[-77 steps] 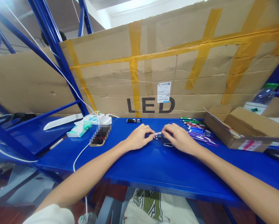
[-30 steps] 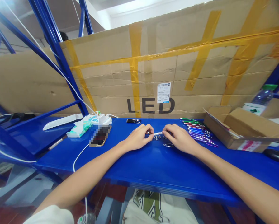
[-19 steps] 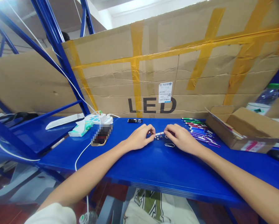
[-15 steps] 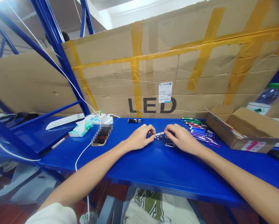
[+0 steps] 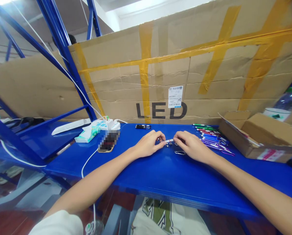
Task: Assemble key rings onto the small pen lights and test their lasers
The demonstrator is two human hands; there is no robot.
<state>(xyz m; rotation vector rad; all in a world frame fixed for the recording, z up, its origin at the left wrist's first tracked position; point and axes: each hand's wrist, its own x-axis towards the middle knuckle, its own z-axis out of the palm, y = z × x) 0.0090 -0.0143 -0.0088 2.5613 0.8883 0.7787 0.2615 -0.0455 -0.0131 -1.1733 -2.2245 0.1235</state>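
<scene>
Between my two hands is a thin, short silvery cylinder (image 5: 169, 140), held level just over the blue table; its exact kind is unclear. The fingertips of my left hand (image 5: 149, 144) pinch its left end. My right hand (image 5: 191, 146) has thumb and fingers closed at the other end, partly hiding it. Right below the cylinder lie several tiny shiny round parts (image 5: 168, 144). A silver carabiner-like clip (image 5: 180, 152) rests beside my right fingertips.
Coloured pen-like sticks (image 5: 213, 138) lie beside an open cardboard box (image 5: 263, 140) on the right. Small black items (image 5: 143, 126) sit at the back. A phone (image 5: 109, 141), a tissue pack (image 5: 87, 134) and a power strip (image 5: 105, 124) are left. Large cardboard (image 5: 126, 85) walls the rear.
The whole view has shifted slightly, so things appear a little further right. Both hands keep their hold on the cylinder; the fingers have moved only slightly.
</scene>
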